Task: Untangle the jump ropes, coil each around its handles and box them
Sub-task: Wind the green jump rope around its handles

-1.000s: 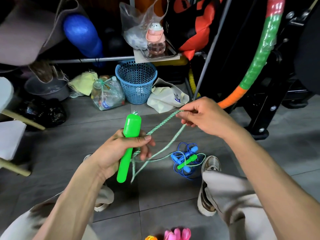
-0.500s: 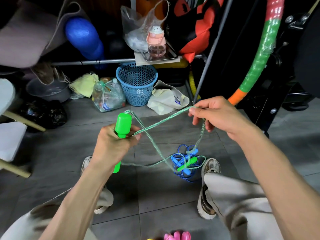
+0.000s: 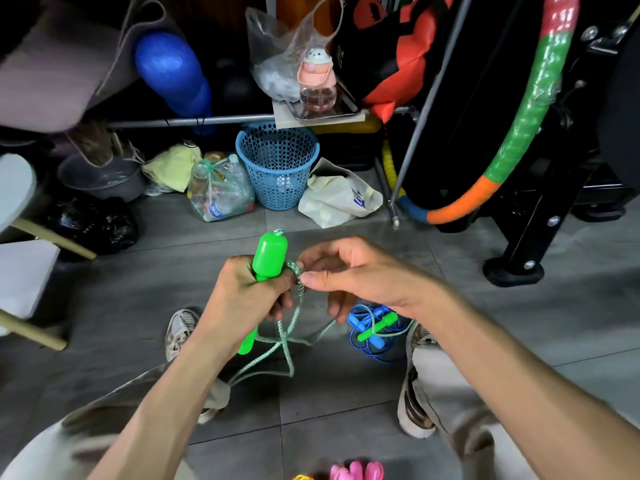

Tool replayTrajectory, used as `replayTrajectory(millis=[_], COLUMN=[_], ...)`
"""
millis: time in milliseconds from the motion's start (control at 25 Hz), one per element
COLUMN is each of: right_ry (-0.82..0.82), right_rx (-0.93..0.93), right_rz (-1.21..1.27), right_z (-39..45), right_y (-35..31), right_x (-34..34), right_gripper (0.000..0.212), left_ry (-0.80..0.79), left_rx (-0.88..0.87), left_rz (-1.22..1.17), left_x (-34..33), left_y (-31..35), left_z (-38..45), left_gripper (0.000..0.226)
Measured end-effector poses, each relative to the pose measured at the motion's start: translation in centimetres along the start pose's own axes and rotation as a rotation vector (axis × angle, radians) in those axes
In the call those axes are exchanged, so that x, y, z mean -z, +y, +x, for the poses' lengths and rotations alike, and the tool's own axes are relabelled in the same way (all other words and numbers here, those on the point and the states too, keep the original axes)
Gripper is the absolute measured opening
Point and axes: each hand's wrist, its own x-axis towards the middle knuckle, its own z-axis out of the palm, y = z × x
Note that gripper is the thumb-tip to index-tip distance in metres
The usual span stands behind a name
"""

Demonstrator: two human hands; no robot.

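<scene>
Left hand (image 3: 242,299): the green handle (image 3: 268,256) is gripped in the curled fingers and held nearly upright, its thick end at the top, its thin end seen under the wrist.
Right hand (image 3: 363,275): the green-white rope (image 3: 294,320) is pinched between thumb and forefinger, just beside the handle; the other fingers are bent loosely.
Rope: it is hung down from the pinch in crossed loops between the knees, and one strand is led to the right, to the pile.
Pile on the floor: a blue jump rope (image 3: 372,337) is lain tangled near the right shoe (image 3: 415,403), with a second green handle (image 3: 379,326) on top of it.
Far side: a blue basket (image 3: 277,164) is placed on the floor, under a shelf.
Right side: a hoop (image 3: 526,112) in red, green and orange is leaned against a black frame.
</scene>
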Motion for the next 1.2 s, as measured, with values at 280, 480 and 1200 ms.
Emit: replayTrajectory(millis=[280, 480, 1200], right_ry=[0.025, 0.518, 0.481], right_rx=[-0.025, 0.054, 0.091], right_rz=[-0.182, -0.275, -0.191], right_z=[0.5, -0.1, -0.3], right_y=[0.4, -0.3, -1.2], right_x=[-1.3, 5.0, 1.8], right_gripper=[0.012, 0.016, 0.017], left_ry=[0.022, -0.181, -0.233], left_rx=[-0.027, 0.040, 0.083], left_rz=[0.161, -0.054, -0.232], left_x=[0.0, 0.9, 1.1], left_y=[-0.1, 0.3, 0.5], left_z=[-0.2, 0.1, -0.1], left_gripper=[0.034, 0.036, 0.031])
